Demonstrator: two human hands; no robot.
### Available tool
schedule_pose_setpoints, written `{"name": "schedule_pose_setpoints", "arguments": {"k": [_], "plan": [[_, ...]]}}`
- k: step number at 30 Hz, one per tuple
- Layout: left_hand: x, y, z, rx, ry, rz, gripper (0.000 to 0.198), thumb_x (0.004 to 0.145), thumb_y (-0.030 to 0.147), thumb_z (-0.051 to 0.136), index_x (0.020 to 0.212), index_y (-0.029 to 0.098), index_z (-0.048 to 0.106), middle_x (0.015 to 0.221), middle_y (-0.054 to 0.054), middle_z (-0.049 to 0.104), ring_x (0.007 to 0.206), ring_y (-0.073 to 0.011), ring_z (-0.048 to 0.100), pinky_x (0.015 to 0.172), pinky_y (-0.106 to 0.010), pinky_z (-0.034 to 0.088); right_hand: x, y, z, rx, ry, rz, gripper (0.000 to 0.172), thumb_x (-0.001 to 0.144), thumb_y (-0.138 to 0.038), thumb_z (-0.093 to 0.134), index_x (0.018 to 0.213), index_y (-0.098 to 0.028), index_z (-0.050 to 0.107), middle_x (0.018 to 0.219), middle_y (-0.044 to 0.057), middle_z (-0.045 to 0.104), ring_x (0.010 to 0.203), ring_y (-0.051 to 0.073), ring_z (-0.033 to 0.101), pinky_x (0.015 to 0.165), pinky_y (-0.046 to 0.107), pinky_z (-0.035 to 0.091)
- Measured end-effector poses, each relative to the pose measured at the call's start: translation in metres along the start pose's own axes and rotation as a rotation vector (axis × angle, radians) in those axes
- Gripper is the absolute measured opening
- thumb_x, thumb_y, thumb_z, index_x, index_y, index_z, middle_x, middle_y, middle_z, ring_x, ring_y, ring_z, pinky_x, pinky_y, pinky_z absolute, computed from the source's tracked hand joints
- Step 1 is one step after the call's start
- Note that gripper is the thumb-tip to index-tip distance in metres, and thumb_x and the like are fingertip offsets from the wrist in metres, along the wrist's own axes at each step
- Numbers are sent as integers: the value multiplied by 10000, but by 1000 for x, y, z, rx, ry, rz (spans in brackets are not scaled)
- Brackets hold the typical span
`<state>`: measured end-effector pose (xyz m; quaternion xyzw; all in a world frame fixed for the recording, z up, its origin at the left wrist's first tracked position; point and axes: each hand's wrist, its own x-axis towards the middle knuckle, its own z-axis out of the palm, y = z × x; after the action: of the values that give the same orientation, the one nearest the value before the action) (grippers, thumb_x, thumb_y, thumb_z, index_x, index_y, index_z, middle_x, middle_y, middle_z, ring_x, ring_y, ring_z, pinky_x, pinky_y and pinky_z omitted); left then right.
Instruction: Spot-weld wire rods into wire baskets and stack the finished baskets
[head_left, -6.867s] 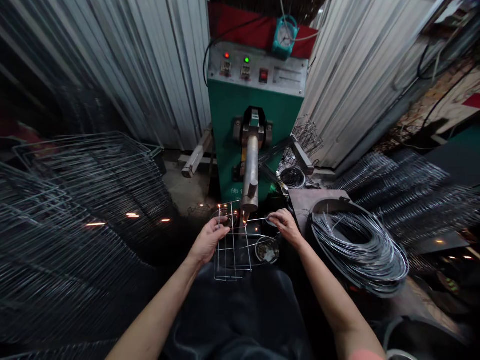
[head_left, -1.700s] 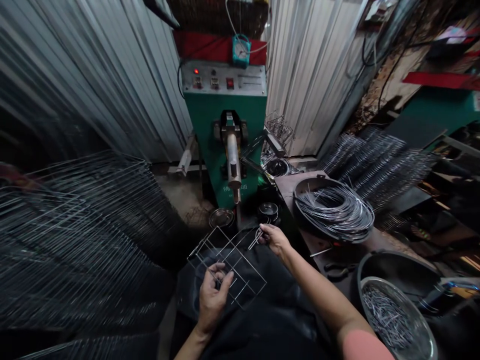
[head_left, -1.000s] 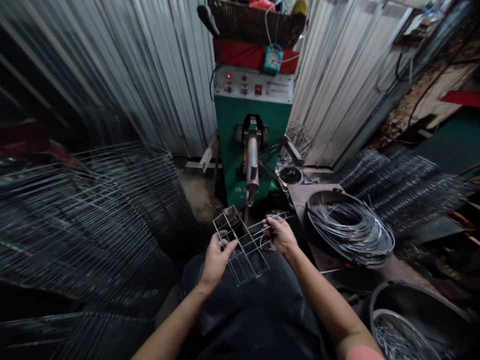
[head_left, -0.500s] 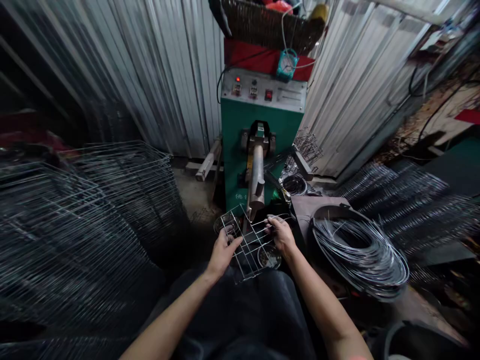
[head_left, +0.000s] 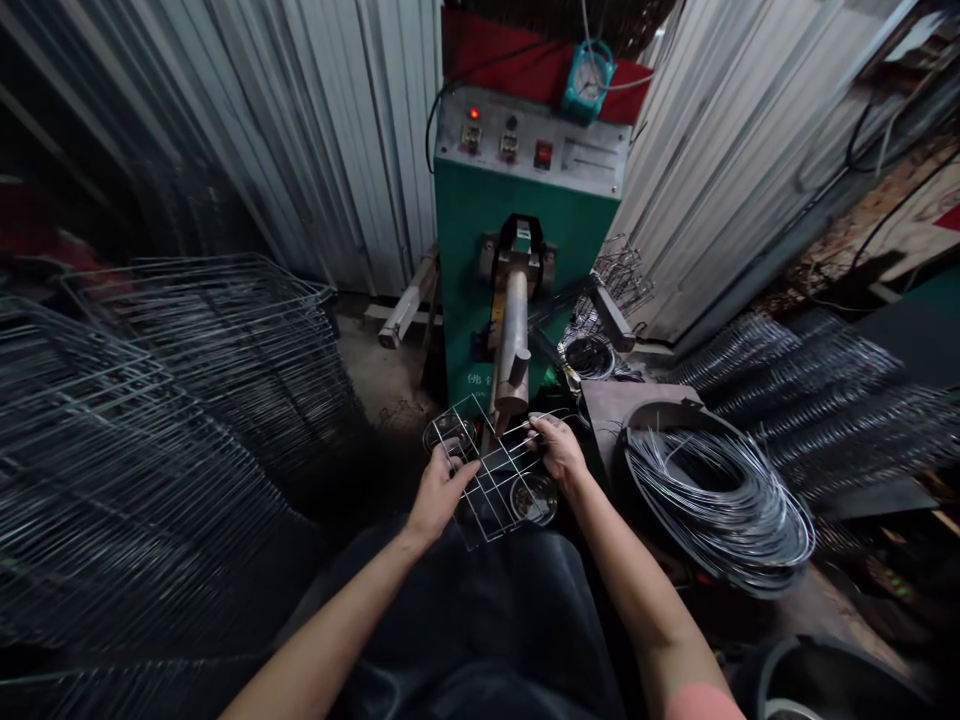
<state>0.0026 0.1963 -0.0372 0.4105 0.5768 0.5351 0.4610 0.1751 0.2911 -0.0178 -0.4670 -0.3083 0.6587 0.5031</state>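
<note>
wire grid (head_left: 495, 470) held between left hand (head_left: 444, 497) and right hand (head_left: 559, 452)

A spot welder (head_left: 517, 200) stands directly ahead against corrugated sheet metal (head_left: 322, 150), with a wire grid (head_left: 487, 470) held above two round dishes (head_left: 534, 498) at its foot. Stacked wire racks (head_left: 172, 400) rise to the left; to the right, a wire coil (head_left: 716, 510) lies on a steel stand (head_left: 622, 405), bent wire stacks (head_left: 810, 400) behind it.
</note>
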Motion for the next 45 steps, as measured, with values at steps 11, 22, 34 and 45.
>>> {"name": "schedule_pose_setpoints", "arguments": {"k": [11, 22, 34, 45], "plan": [[2, 3, 1, 11, -11, 1, 514, 695, 399, 597, 1116, 153, 433, 699, 46, 472, 684, -118, 481, 677, -263, 394, 0, -3, 1, -22, 6, 8, 112, 616, -170, 689, 668, -148, 592, 579, -11, 598, 458, 55, 482, 403, 144, 451], [0, 6, 2, 44, -14, -27, 481, 710, 410, 571, 1105, 170, 437, 656, 66, 441, 592, -99, 447, 587, -239, 376, 6, 1, -3, -44, -48, -30, 176, 595, -233, 725, 666, -155, 584, 592, -12, 594, 454, 55, 478, 395, 142, 450], [-1, -7, 2, -141, -15, 61, 425, 704, 381, 606, 1042, 179, 445, 752, 27, 514, 721, -122, 512, 709, -269, 394, -7, -3, 0, -40, -106, -35, 240, 564, -246, 748, 749, -161, 620, 584, -39, 552, 488, 63, 499, 441, 166, 484], [9, 7, 2, -56, 131, 83, 396, 712, 366, 602, 1028, 174, 460, 586, 84, 403, 573, -92, 416, 621, -230, 358, 16, -1, 7, -53, -157, -25, 218, 566, -255, 738, 696, -158, 592, 576, -39, 544, 467, 49, 479, 430, 145, 448]]}}
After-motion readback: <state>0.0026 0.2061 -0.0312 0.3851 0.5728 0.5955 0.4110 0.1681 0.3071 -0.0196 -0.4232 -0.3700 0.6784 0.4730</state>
